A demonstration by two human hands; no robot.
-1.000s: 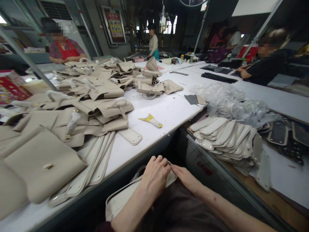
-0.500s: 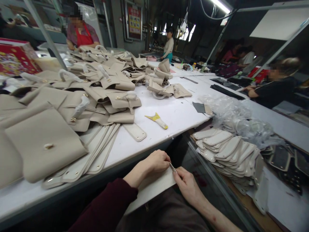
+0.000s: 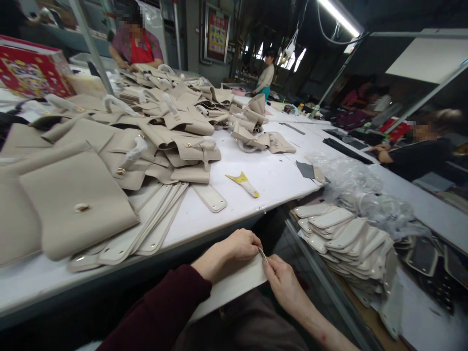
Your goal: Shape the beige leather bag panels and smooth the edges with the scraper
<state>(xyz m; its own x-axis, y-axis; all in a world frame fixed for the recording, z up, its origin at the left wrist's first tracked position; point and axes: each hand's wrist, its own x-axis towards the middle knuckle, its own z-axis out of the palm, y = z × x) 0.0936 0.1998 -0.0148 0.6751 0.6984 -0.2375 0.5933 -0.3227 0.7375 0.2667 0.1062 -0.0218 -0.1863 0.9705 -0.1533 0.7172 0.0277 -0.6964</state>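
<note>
A pale cream panel [image 3: 234,285] lies over my lap, below the table's front edge. My left hand [image 3: 243,246] is closed on its far edge, fingers curled over it. Close beside it, my right hand [image 3: 280,273] pinches the panel's right corner between thumb and fingers. A thin curved edge shows between the two hands. On the white table [image 3: 197,219] ahead are a single cream strip [image 3: 211,197] with metal studs and a yellow and white tool [image 3: 244,184].
Beige bag pieces [image 3: 87,204] heap the table's left side, over fanned cream strips [image 3: 146,234]. Stacked cream pieces [image 3: 340,229] stand at right beside clear plastic [image 3: 351,180]. A metal pole [image 3: 91,46] rises at left. Several people are around the tables.
The whole view has shifted slightly, so the table's contents appear a little further right. Both hands keep their hold on the panel, with hardly any movement.
</note>
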